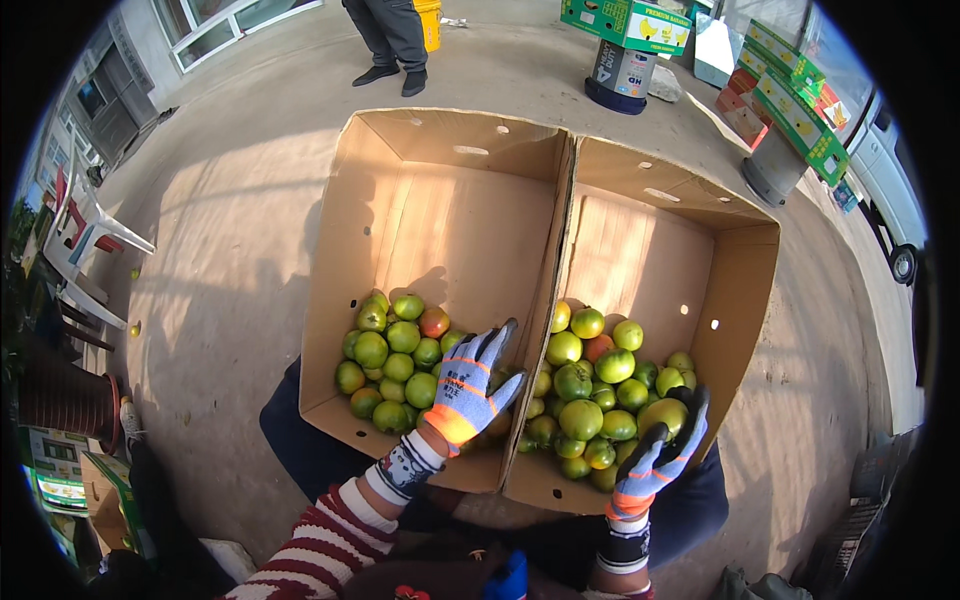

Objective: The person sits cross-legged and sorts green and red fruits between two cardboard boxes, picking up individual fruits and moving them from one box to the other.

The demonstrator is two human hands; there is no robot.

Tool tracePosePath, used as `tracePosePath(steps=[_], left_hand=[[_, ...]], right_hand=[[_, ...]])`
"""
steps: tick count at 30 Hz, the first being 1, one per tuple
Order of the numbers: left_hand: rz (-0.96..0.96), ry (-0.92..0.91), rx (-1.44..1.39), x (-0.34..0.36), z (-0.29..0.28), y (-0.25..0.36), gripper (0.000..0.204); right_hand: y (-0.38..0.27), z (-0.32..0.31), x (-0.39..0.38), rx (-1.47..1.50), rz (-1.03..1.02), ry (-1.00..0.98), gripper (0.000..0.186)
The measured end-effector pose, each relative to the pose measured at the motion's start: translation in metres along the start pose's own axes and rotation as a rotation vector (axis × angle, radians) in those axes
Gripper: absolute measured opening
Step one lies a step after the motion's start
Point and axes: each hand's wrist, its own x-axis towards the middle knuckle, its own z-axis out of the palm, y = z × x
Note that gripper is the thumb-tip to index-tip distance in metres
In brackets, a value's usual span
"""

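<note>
Two open cardboard boxes stand side by side on my lap. The left box (460, 220) holds several green tomatoes (400, 338) and a reddish one; the right box (640, 260) holds several more (580, 420). My left hand (465, 390), in a blue and orange glove, is over the left box's tomatoes beside the middle walls, fingers spread, its palm side hidden. My right hand (655, 465), gloved alike, has its fingers around a large green tomato (662, 414) at the right box's near right.
A person's legs (385, 45) stand beyond the boxes by a yellow bucket (428, 25). Fruit cartons rest on supports (620, 75) at back right, near a white vehicle (890, 200). A white plastic chair (85, 250) and a brown spool (65, 405) are at left.
</note>
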Motion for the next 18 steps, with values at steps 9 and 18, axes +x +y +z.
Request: tracePosePath(steps=[9,18], left_hand=[[-0.005,-0.525,0.318,-0.035,0.076,-0.059,0.072],[-0.431,0.079,-0.693,-0.043,0.082,-0.083,0.044]], right_hand=[[0.090,0.009,-0.018,-0.911,0.062,-0.437,0.052],[0.053,0.015,-0.020,-0.599,0.006,-0.475,0.061]])
